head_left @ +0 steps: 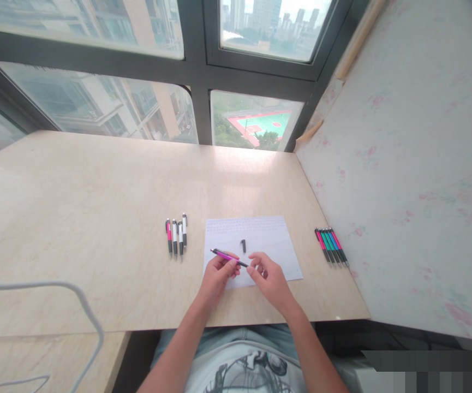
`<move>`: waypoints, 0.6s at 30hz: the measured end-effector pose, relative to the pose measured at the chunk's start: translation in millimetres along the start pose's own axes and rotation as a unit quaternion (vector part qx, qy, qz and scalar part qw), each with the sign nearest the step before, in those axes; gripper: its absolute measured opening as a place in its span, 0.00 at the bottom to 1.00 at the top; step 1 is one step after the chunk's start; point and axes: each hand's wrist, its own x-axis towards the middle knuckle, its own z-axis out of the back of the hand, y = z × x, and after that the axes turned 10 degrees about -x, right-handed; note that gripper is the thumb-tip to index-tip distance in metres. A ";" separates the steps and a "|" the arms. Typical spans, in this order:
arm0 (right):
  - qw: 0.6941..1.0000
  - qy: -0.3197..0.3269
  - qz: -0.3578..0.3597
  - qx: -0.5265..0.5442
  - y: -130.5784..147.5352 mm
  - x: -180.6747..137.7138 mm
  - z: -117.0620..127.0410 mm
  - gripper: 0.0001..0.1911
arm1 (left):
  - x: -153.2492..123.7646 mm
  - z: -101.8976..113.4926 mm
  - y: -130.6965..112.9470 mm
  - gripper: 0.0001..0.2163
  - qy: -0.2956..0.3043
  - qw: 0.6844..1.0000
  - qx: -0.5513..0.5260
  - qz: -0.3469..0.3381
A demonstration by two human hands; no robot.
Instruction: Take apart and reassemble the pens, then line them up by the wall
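Note:
My left hand [218, 274] is closed around a purple and black pen [227, 256], held slanted over a white sheet of paper [268, 240]. My right hand [269, 277] pinches the pen's dark tip end with fingers together. A small black pen part [243, 245] lies on the paper just beyond my hands. The sheet has faint lines of writing along its far edge.
Several white and pink pens [176, 236] lie in a row left of the paper. A bunch of coloured pens [332, 246] lies to the right near the table edge [338, 273]. Windows stand behind the beige table; a patterned wall [416, 164] rises on the right. A white wire frame [76, 305] sits lower left.

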 end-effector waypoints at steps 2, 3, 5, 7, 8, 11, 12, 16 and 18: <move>1.000 0.017 0.001 0.004 -3.0 0.0 -0.5 0.14 | 0.7 1.6 1.1 0.11 -0.002 1.000 -0.005 0.006; 1.000 0.021 -0.001 0.005 -5.2 -0.1 -1.3 0.18 | 1.1 2.5 1.7 0.11 -0.003 1.000 -0.007 0.008; 1.000 0.018 -0.013 0.016 -11.0 -0.8 -4.1 0.23 | 1.7 4.0 2.7 0.11 -0.006 1.000 -0.006 0.012; 0.999 0.009 -0.031 0.035 -18.0 -1.9 -8.2 0.25 | 2.0 4.7 3.1 0.12 -0.006 1.000 -0.003 0.011; 0.998 0.007 -0.038 0.046 -21.4 -2.6 -10.4 0.25 | 2.0 4.7 3.1 0.11 -0.007 1.000 -0.001 0.010; 0.996 0.003 -0.052 0.079 -28.7 -4.1 -14.7 0.27 | 1.5 3.1 2.0 0.11 -0.010 1.000 -0.001 0.003; 0.994 0.002 -0.054 0.090 -29.5 -4.2 -14.9 0.27 | 1.1 2.2 1.6 0.11 -0.012 1.000 -0.001 0.000; 0.993 0.003 -0.047 0.110 -22.0 -2.0 -10.2 0.28 | -1.1 -1.0 0.5 0.11 -0.011 1.000 0.002 -0.006; 0.996 0.012 -0.030 0.084 -13.6 -1.0 -6.4 0.25 | -2.5 -1.5 0.3 0.11 -0.002 1.000 0.004 -0.008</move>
